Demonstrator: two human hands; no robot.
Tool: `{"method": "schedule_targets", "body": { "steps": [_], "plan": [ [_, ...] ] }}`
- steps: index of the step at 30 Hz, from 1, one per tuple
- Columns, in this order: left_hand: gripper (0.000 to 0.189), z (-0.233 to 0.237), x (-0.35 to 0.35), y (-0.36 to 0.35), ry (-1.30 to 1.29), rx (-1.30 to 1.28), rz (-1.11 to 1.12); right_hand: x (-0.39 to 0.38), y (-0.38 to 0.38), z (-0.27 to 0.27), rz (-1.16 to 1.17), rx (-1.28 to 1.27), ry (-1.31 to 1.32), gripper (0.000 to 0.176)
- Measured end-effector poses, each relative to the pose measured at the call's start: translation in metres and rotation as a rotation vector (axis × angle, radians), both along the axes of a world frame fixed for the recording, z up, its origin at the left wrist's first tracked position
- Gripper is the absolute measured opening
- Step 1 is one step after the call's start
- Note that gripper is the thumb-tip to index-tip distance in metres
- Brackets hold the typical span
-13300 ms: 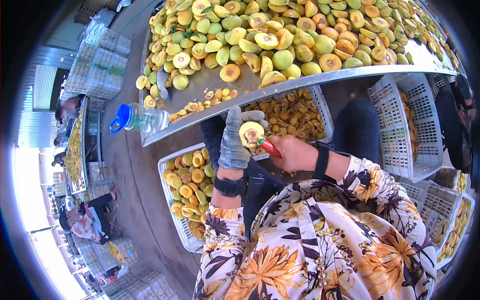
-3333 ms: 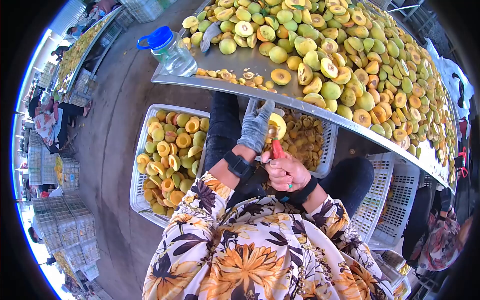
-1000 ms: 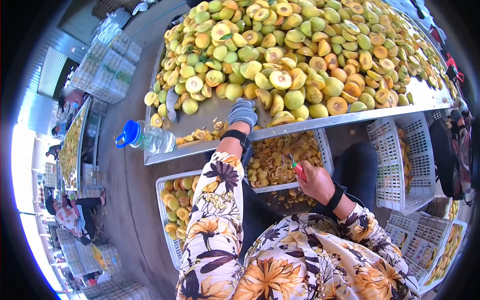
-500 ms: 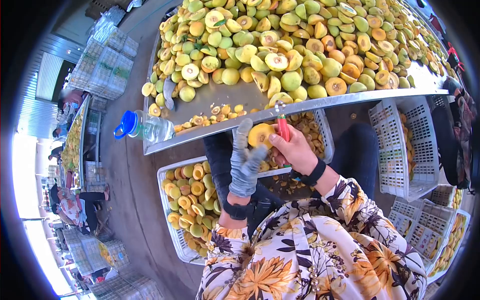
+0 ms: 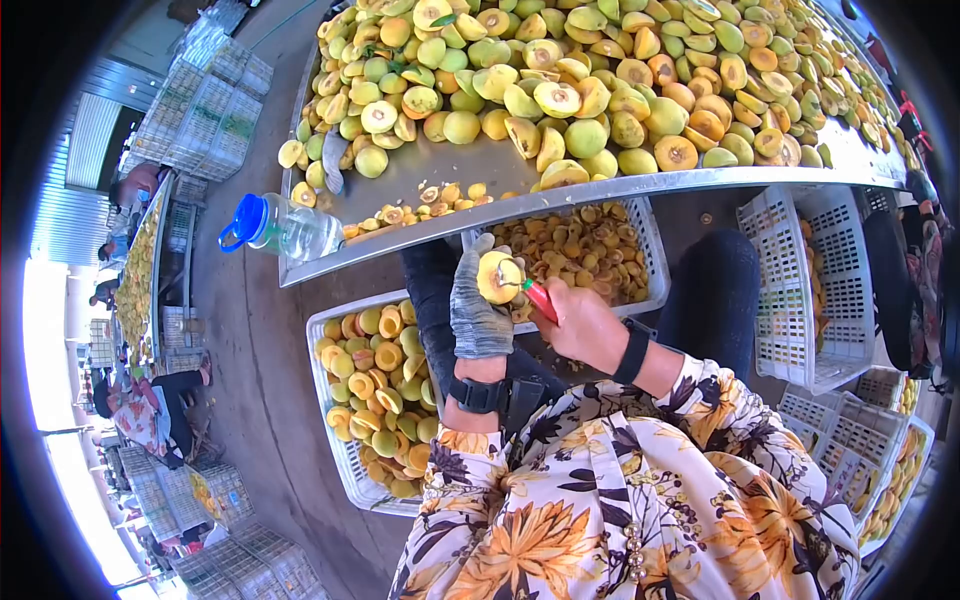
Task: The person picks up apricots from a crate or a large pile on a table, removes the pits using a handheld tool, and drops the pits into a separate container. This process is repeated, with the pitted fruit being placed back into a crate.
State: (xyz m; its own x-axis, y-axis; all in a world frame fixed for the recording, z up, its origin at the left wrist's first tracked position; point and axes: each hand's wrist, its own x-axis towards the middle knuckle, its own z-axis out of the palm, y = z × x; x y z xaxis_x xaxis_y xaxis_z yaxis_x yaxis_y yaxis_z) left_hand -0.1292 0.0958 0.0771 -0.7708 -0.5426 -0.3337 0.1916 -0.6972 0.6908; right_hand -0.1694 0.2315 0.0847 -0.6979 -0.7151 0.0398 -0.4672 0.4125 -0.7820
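Observation:
My left hand (image 5: 478,315), in a grey glove, grips a halved yellow peach (image 5: 493,284) with its cut face up. Bare, my right hand (image 5: 582,318) is closed on the red handle of a pitting tool (image 5: 541,298). The tool's thin metal end meets the middle of the peach's cut face, around the pit. Beneath both hands sits a white crate of small cut pieces (image 5: 585,255), which look like pits with flesh on them. By my left forearm, another white crate holds peach halves (image 5: 375,385) with hollowed centres.
A metal table (image 5: 420,205) carries a large heap of peach halves (image 5: 560,95). On its left corner lie a clear bottle with a blue cap (image 5: 285,230) and a grey glove (image 5: 334,160). White crates (image 5: 810,290) stand at right. Other people (image 5: 150,410) are at the far left.
The peach half has settled into my gloved left hand, whose fingers have closed around it. My right hand has turned the tool so its metal end is at the peach's centre.

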Motion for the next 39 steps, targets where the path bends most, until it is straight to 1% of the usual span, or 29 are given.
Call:
{"method": "schedule_targets", "body": {
  "steps": [1,2,5,7,9,10,12,13,14,15,17,18,19,21,22,23,24,25,27,28,29,30,31,33,34,35,37,38,39],
  "plan": [
    [0.035,0.003,-0.001,0.002,0.008,-0.014,-0.019,0.002,0.002,-0.002,0.03,-0.031,-0.02,0.023],
    [0.034,-0.001,-0.002,0.002,0.03,0.017,-0.051,0.002,0.002,-0.003,0.034,-0.04,-0.009,0.022],
    [0.034,-0.004,-0.004,0.01,0.106,-0.022,-0.042,0.005,0.006,-0.001,0.021,-0.048,-0.072,0.021],
    [0.033,-0.006,-0.005,0.015,0.1,-0.036,-0.048,0.009,0.007,-0.001,-0.02,-0.068,-0.104,0.02],
    [0.03,-0.01,-0.006,0.021,0.106,-0.187,-0.03,0.014,0.008,-0.002,-0.06,-0.088,-0.135,0.019],
    [0.033,-0.01,-0.007,0.023,0.11,-0.231,-0.032,0.017,0.009,-0.005,-0.067,-0.116,-0.176,0.019],
    [0.034,-0.01,-0.006,0.022,0.073,-0.225,-0.052,0.019,0.01,-0.007,-0.074,-0.142,-0.221,0.019],
    [0.035,-0.009,-0.004,0.021,0.037,-0.221,-0.072,0.02,0.01,-0.007,-0.028,-0.119,-0.242,0.019],
    [0.034,-0.005,-0.002,0.016,-0.004,-0.088,-0.119,0.02,0.01,-0.007,0.02,-0.095,-0.264,0.02],
    [0.034,-0.006,-0.001,0.007,-0.006,-0.087,-0.116,0.018,0.011,-0.008,0.023,-0.095,-0.266,0.02],
    [0.032,-0.009,0.001,-0.007,0.005,0.134,-0.436,0.015,0.013,-0.011,0.155,-0.027,-0.129,0.023],
    [0.03,-0.01,0.001,-0.009,-0.028,0.188,-0.412,0.012,0.013,-0.012,0.162,-0.029,-0.133,0.023],
    [0.03,-0.009,0.001,-0.01,-0.031,0.187,-0.407,0.009,0.013,-0.012,0.208,-0.015,-0.077,0.023],
    [0.029,-0.008,0.002,-0.013,-0.022,0.143,-0.43,0.003,0.013,-0.014,0.293,0.012,0.035,0.023],
    [0.028,-0.007,0.002,-0.014,-0.003,0.076,-0.424,0.0,0.011,-0.008,0.294,0.011,0.033,0.023],
    [0.028,-0.006,0.002,-0.012,-0.004,0.076,-0.424,-0.004,0.01,-0.001,0.326,0.031,-0.343,0.021],
    [0.027,-0.005,0.003,-0.009,0.022,-0.033,-0.339,-0.005,0.009,0.007,0.351,0.052,-0.72,0.019],
    [0.025,-0.003,0.003,-0.005,0.048,-0.141,-0.253,-0.005,0.009,0.013,0.352,0.052,-0.72,0.019],
    [0.027,-0.006,0.002,-0.003,0.071,-0.174,-0.205,-0.004,0.007,0.019,0.318,0.024,-1.385,0.014],
    [0.027,-0.006,0.003,-0.001,0.071,-0.164,-0.192,-0.004,0.007,0.019,0.324,0.027,-1.388,0.014],
    [0.027,-0.006,0.003,-0.002,0.072,-0.156,-0.178,-0.004,0.007,0.017,0.364,-0.048,-1.556,0.011],
    [0.027,-0.014,0.002,-0.005,0.092,-0.121,-0.228,-0.005,0.007,0.016,0.403,-0.127,-1.724,0.009],
    [0.027,-0.015,0.001,-0.005,0.088,-0.123,-0.225,-0.004,0.008,0.011,0.406,-0.127,-1.727,0.009],
    [0.038,-0.02,-0.003,-0.003,0.064,-0.016,-0.164,-0.005,0.008,-0.001,0.44,-0.323,-2.001,0.012],
    [0.043,-0.021,-0.006,-0.005,-0.031,-0.063,-0.099,-0.003,0.01,-0.002,0.435,-0.401,-1.973,0.013],
    [0.043,-0.023,-0.003,-0.007,-0.03,-0.066,-0.09,-0.004,0.012,-0.001,0.443,-0.394,-1.973,0.013],
    [0.041,-0.022,0.008,-0.015,-0.124,0.016,0.032,-0.011,0.018,0.005,0.518,-0.628,-1.829,0.013],
    [0.046,-0.018,0.018,-0.021,-0.143,-0.102,0.019,-0.019,0.019,0.012,0.354,-0.417,-1.651,0.012],
    [0.046,-0.016,0.036,-0.031,-0.211,-0.142,0.014,-0.021,0.021,0.0,0.345,-0.429,-1.645,0.012]
  ]
}}
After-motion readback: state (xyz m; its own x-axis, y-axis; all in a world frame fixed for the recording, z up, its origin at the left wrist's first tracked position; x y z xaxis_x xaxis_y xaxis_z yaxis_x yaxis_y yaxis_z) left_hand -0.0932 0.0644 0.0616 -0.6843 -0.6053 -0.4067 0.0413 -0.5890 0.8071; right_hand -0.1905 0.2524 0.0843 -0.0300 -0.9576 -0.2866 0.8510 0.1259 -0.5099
